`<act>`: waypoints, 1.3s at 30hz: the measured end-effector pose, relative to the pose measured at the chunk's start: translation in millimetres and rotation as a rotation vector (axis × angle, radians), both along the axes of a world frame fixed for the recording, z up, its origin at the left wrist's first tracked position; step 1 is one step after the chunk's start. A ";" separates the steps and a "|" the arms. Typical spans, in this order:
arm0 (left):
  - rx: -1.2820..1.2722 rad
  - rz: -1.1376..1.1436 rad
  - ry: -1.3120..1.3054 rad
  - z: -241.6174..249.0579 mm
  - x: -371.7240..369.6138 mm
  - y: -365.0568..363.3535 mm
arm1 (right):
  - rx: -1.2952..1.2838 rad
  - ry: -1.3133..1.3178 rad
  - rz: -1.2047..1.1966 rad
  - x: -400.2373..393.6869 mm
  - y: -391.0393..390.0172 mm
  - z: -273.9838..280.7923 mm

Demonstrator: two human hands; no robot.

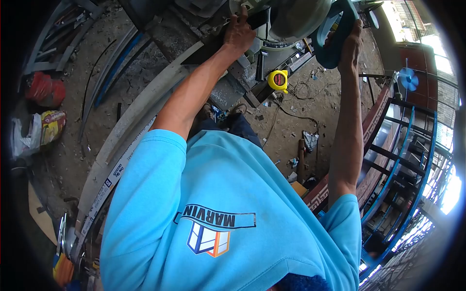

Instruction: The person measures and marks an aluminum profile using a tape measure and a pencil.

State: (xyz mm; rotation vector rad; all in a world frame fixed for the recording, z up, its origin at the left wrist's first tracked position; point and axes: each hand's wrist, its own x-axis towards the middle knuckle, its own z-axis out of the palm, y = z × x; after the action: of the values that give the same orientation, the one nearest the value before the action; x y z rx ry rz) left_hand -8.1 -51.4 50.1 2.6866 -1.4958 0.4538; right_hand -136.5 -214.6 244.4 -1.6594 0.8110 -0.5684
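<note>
My left hand point(239, 36) is at the top centre, its fingers bent over a dark profile bar point(208, 51) on the bench of a cutting saw. Its index finger reaches up toward the saw's fittings. To the right, my right hand point(352, 46) is wrapped around the saw's teal loop handle point(334, 36). The pale rounded blade guard point(298, 19) sits between both hands; I cannot see the blade. A yellow tape measure point(277, 80) rests on the bench edge below the guard.
Long pale profiles point(126, 116) run down the left. A red container point(46, 89) and a plastic bag point(29, 133) stand at far left. Scraps and a cable point(298, 115) litter the floor. A blue-and-black metal rack point(407, 160) and a blue fan point(408, 79) are at right.
</note>
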 end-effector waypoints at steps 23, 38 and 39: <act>0.001 -0.005 0.051 -0.6 1.2 -0.4 | -0.104 -0.019 0.002 -8.8 13.1 -20.7; -0.057 -0.065 -0.052 -16.5 -11.8 21.8 | -0.159 0.121 0.124 32.4 -57.7 48.3; -0.049 -0.080 -0.070 -13.2 -17.9 26.7 | -0.131 0.045 0.097 45.3 -32.6 114.1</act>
State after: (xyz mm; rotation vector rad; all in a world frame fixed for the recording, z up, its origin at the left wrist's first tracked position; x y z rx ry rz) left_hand -26.0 -24.7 36.8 2.5885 -1.5811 0.5775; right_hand -91.2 -247.3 358.5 -1.8272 0.7347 -0.5272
